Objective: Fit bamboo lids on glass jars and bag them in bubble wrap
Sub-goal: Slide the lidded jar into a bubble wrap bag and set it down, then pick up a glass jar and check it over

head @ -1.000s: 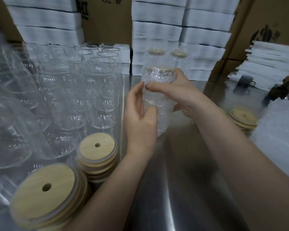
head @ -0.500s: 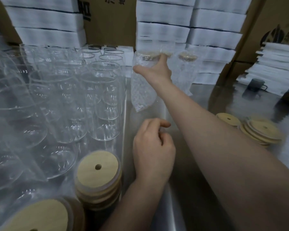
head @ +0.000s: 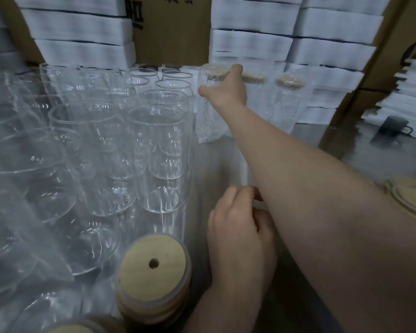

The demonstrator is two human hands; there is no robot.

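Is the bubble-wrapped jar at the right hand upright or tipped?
Upright. The wrapped jar stands vertical in the right hand, bamboo lid uppermost, beside two other wrapped jars. Whether its base touches down, cannot tell.

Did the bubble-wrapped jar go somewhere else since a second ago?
Yes. The right hand has carried the jar away from the person, to the back of the table, beside the two other wrapped jars in front of the white stacks.
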